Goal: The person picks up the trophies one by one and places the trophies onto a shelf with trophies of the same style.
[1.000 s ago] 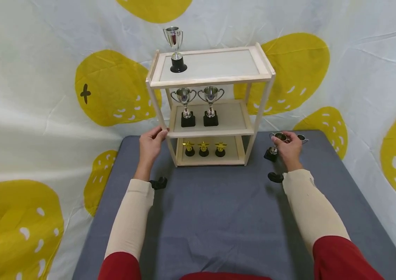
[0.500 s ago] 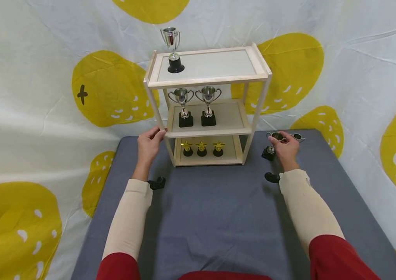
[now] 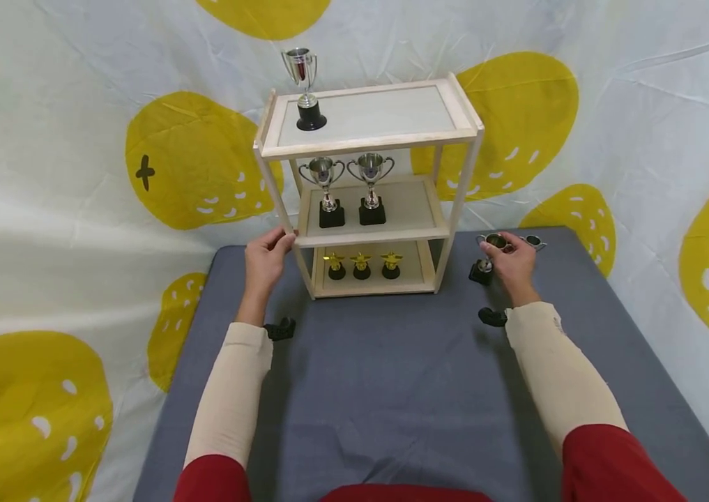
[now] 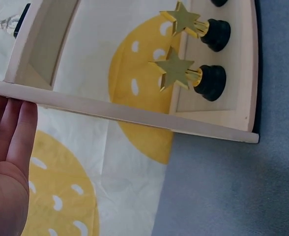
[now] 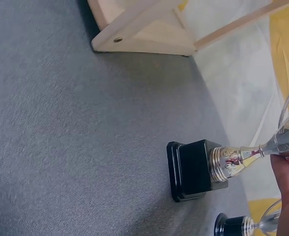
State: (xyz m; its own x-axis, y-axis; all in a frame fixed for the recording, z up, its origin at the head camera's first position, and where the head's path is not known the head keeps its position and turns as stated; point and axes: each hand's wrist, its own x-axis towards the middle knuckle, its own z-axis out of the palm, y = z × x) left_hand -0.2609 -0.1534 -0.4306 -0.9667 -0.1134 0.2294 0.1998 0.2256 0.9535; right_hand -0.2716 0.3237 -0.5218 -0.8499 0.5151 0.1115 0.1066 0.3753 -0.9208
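My left hand (image 3: 264,263) grips the left front post of the wooden shelf (image 3: 369,240), level with the middle board. In the left wrist view, fingers (image 4: 20,130) press against that post. Right of the shelf, my right hand (image 3: 512,261) holds a silver trophy cup (image 3: 485,265) with a black square base by its bowl. The right wrist view shows the trophy's black base (image 5: 193,169) close to the tabletop; whether it touches cannot be told. A second trophy cup (image 3: 534,242) stands just beyond this hand, partly hidden by it.
A tall silver trophy (image 3: 308,97) stands at the top board's left. Two silver cups, a left one (image 3: 327,188) and a right one (image 3: 371,188), occupy the middle board. Three gold star trophies (image 3: 361,265) line the bottom. A patterned cloth hangs behind the grey table (image 3: 379,390).
The head view has shifted slightly. Both hands keep their holds, the left on the shelf post and the right on the trophy cup.
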